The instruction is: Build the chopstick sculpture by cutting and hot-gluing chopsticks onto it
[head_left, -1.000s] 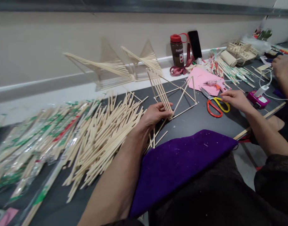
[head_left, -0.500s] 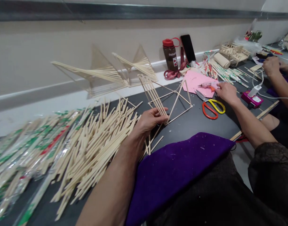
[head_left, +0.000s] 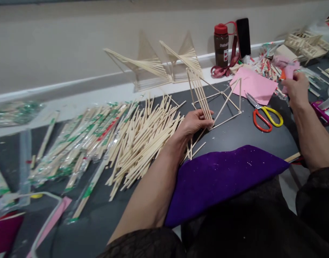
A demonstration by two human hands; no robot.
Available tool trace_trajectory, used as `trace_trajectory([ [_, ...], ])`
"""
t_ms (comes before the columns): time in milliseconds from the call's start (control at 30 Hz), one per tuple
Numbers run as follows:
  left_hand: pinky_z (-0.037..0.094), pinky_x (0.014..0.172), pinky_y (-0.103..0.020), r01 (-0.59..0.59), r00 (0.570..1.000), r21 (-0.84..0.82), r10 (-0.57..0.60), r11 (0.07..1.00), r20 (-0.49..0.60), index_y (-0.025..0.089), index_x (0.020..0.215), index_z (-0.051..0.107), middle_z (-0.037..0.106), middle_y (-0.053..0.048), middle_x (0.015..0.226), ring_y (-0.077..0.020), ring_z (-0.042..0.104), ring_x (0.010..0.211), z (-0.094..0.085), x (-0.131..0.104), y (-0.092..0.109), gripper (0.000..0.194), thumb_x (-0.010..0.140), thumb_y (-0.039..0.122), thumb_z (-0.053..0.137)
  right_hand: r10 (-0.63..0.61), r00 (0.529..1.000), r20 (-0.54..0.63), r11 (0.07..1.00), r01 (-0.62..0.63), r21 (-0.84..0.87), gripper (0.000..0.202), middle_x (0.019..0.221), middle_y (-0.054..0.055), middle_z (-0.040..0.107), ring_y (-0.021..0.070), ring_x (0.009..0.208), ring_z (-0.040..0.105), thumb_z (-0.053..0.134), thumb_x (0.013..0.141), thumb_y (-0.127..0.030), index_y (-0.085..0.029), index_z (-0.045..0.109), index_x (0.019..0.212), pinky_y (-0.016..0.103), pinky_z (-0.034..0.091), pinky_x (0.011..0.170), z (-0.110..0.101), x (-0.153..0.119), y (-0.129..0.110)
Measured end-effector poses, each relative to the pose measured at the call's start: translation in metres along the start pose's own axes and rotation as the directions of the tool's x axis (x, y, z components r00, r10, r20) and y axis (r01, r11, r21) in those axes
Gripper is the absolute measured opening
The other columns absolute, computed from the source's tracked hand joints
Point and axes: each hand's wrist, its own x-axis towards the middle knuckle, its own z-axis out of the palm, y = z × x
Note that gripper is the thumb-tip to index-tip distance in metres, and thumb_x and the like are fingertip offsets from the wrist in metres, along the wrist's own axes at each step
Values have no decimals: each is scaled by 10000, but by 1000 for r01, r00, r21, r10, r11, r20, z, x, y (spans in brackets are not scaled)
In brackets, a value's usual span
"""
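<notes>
Dark tabletop (head_left: 229, 134) against a pale wall (head_left: 59, 46), with a wide stick model (head_left: 141, 65) and a narrower stick model (head_left: 182, 59) upright at the back, both seemingly complete. Nearer, on the tabletop in front of these, a stick frame (head_left: 200, 94), by the look of it only partly built: corners joined, one row of near-parallel sticks in place, other sides open. Probably a good deal left, judging by those gaps beside the fuller models. Unused to the left: a heap of bare sticks (head_left: 145, 143) and, further over, many more in wrapped packets (head_left: 100, 132).

Left hand (head_left: 194, 123) reaching forward past the purple cloth (head_left: 229, 182), thumb and fingers pinching the lower end of the row at the frame's near corner. Right hand (head_left: 299, 89) well apart, arm extended outward, fingers curled around the handle of a pink glue gun (head_left: 288, 66), near the pink paper (head_left: 254, 84). Finger on the trigger or not: impossible to tell. Between the two hands, scissors (head_left: 259, 106) lying untouched.
</notes>
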Motion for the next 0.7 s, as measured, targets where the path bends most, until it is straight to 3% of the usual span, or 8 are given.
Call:
trace_trajectory([
  [33, 473, 644, -317, 1, 1000, -1, -1, 1000, 3, 138, 1006, 685, 676, -39, 774, -144, 589, 636, 0, 0, 0, 509, 511, 171, 795, 63, 992, -107, 997, -59, 43, 230, 607, -35, 526, 102, 485, 414, 635, 685, -103, -247, 457, 688, 295, 325, 516, 0, -8, -13],
  [67, 472, 646, -319, 1, 1000, 0, -1, 1000, 7, 136, 1013, 684, 675, -40, 776, -144, 587, 634, 0, -1, 0, 513, 513, 171, 793, 105, 990, -93, 991, -96, 96, 196, 655, -17, 570, 97, 486, 446, 625, 686, -87, -231, 494, 714, 287, 333, 505, 0, -16, -26],
  [233, 457, 655, -317, -15, 1000, 9, 15, 1000, 13, 133, 1001, 681, 666, -41, 788, -140, 577, 642, 1, -2, 1, 479, 534, 176, 778, 188, 968, 166, 915, -234, 329, 92, 597, 10, 577, 85, 447, 461, 566, 684, -97, -182, 600, 676, 265, 317, 450, -7, -67, -72],
  [333, 445, 652, -309, -27, 1000, 38, 27, 999, 13, 134, 971, 682, 663, -36, 778, -140, 576, 656, 3, -2, 3, 442, 537, 154, 764, 137, 968, 209, 852, -223, 474, 100, 636, 19, 591, 104, 497, 510, 605, 749, -286, -194, 640, 733, 263, 378, 460, -13, -101, -83],
  [433, 438, 647, -299, -49, 999, 55, 48, 997, 8, 132, 943, 682, 646, -13, 733, -128, 563, 641, 5, -1, 3, 411, 539, 130, 758, 129, 954, 269, 850, -247, 465, 144, 635, -6, 614, 108, 486, 552, 706, 703, -309, -216, 654, 801, 248, 428, 458, -16, -135, -91],
  [500, 432, 636, -291, -62, 998, 62, 61, 996, 6, 133, 928, 682, 631, 2, 706, -121, 555, 629, 5, 0, 3, 389, 547, 123, 758, 159, 903, 399, 854, -329, 403, 187, 706, 18, 675, 135, 526, 627, 732, 691, -311, -208, 656, 828, 257, 479, 472, -17, -155, -96],
  [600, 404, 604, -275, -71, 998, 67, 71, 995, 2, 127, 900, 685, 619, 6, 680, -112, 547, 615, 6, 4, 3, 353, 556, 101, 761, 159, 784, 600, 869, -399, 292, 234, 847, 34, 718, 135, 546, 656, 734, 720, -325, -207, 649, 903, 257, 505, 475, -13, -177, -99],
  [700, 377, 578, -261, -80, 997, 69, 80, 994, 0, 121, 861, 686, 623, 2, 667, -105, 545, 598, 6, 6, 3, 317, 557, 65, 759, 118, 758, 641, 894, -361, 263, 241, 864, 17, 711, 104, 513, 619, 715, 745, -317, -220, 617, 942, 233, 474, 444, -2, -189, -93],
])
